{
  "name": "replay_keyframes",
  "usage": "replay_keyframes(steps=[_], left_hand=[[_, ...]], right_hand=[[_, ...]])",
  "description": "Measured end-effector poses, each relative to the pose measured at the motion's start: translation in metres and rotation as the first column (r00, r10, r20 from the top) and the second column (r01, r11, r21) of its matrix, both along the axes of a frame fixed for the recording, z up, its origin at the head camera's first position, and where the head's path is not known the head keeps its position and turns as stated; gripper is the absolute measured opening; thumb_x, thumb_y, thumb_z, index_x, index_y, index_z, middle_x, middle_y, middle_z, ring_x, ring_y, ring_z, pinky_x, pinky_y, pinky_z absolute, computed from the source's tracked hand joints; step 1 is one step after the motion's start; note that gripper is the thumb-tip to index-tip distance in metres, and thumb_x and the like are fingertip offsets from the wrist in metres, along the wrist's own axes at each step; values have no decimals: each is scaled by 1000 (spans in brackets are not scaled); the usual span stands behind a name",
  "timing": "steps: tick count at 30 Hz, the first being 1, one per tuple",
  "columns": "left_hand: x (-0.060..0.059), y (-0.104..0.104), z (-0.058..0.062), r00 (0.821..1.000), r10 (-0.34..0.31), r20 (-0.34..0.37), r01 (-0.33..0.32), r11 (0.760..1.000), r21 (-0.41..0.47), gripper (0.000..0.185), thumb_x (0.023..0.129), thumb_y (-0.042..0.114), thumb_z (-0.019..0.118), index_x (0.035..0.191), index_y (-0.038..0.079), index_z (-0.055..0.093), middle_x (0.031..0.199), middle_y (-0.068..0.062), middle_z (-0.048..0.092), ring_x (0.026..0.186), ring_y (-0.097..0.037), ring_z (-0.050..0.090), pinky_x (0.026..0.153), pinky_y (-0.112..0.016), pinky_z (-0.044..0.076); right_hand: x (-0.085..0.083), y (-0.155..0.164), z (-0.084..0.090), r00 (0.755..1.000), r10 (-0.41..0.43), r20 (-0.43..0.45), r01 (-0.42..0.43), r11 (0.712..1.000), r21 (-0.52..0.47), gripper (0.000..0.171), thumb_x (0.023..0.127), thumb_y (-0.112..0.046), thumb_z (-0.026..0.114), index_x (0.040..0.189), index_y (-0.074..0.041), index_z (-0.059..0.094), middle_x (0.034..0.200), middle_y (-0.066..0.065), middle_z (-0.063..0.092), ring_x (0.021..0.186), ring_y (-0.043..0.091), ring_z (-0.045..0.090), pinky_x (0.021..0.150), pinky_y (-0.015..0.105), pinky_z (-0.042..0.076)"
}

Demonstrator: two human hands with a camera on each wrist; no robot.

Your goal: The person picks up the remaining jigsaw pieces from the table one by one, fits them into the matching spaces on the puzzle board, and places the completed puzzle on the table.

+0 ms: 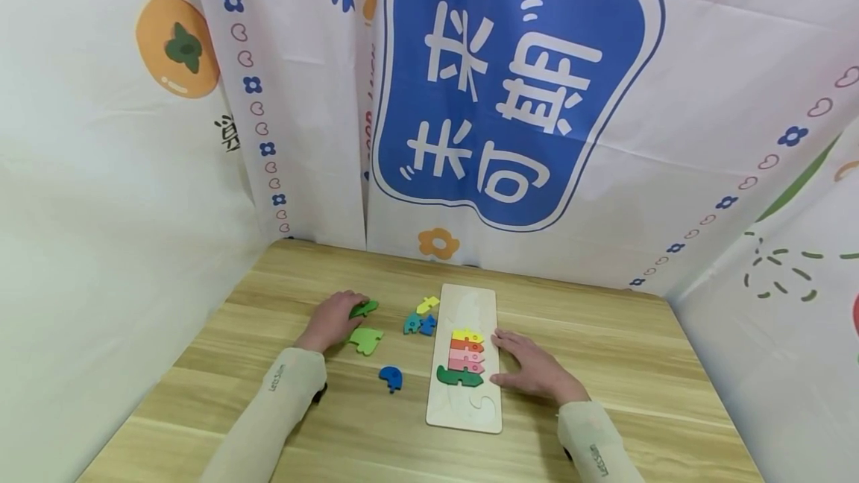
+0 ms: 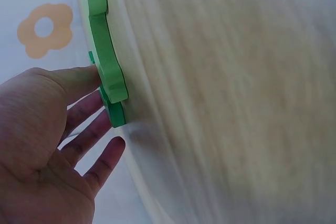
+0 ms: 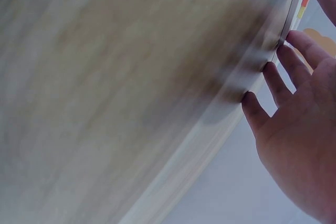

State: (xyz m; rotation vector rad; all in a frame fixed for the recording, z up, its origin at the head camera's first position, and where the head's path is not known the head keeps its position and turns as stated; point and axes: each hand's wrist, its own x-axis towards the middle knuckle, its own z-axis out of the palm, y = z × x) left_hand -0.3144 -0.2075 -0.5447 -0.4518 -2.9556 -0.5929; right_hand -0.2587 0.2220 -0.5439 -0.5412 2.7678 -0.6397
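My left hand [image 1: 333, 321] has its thumb and index finger round a narrow green puzzle piece [image 1: 365, 308] on the table. The hand hides part of that piece. A light green puzzle piece [image 1: 367, 341] lies just below the thumb; in the left wrist view it stands in front of the thumb tip. My right hand [image 1: 532, 367] rests beside the wooden puzzle board [image 1: 464, 412], fingers spread, fingertips at its right edge. Set in the board are yellow [image 1: 467, 335], orange-red [image 1: 466, 346] and pink [image 1: 465, 361] pieces, and a dark green piece [image 1: 460, 378] below them.
Left of the board lie a yellow piece [image 1: 427, 305], a teal piece [image 1: 412, 323] and a blue piece [image 1: 428, 326] close together. A rounded blue piece [image 1: 391, 378] lies nearer the front. A printed white curtain [image 1: 315, 170] rises behind the wooden table [image 1: 362, 438].
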Motion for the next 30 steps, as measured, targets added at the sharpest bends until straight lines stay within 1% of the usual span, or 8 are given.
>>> replay_keyframes(steps=[6,13,18,25,30], left_hand=[[-1,0,-2,1000,-4,-13,4,1000,-15,40,93,14,77,132,7,68,117,-13,70,108,-32,66,97,-54,53],[0,1,-1,999,-5,-33,4,1000,-17,41,93,14,77,132,7,68,119,-13,70,111,-33,66,98,-54,53],[1,2,0,1000,-10,-30,9,1000,-22,40,93,10,76,132,6,68,119,-14,70,111,-34,65,98,-55,53],[1,2,1,1000,-6,-18,6,1000,12,36,94,4,74,130,6,69,117,-13,71,111,-34,65,99,-53,53],[-1,1,1,1000,-16,-18,16,1000,22,35,93,0,73,128,5,70,116,-13,72,111,-34,66,99,-53,54]], right_hand=[[0,0,0,1000,3,-4,-3,1000,-2,82,92,-53,74,158,-16,44,168,4,34,156,36,28,123,61,28],[-1,1,-1,1000,3,-5,-3,1000,0,82,92,-54,74,159,-17,43,169,3,34,156,36,28,123,61,28],[-1,2,-3,1000,6,-9,-6,1000,8,83,92,-56,73,159,-18,43,169,2,34,156,35,28,123,61,29],[-1,1,0,1000,9,-9,-9,1000,6,82,92,-54,74,158,-17,44,168,3,35,156,36,29,123,61,28],[0,0,2,1000,7,-7,-7,1000,4,81,92,-52,75,158,-17,44,168,3,35,156,36,29,123,61,28]])
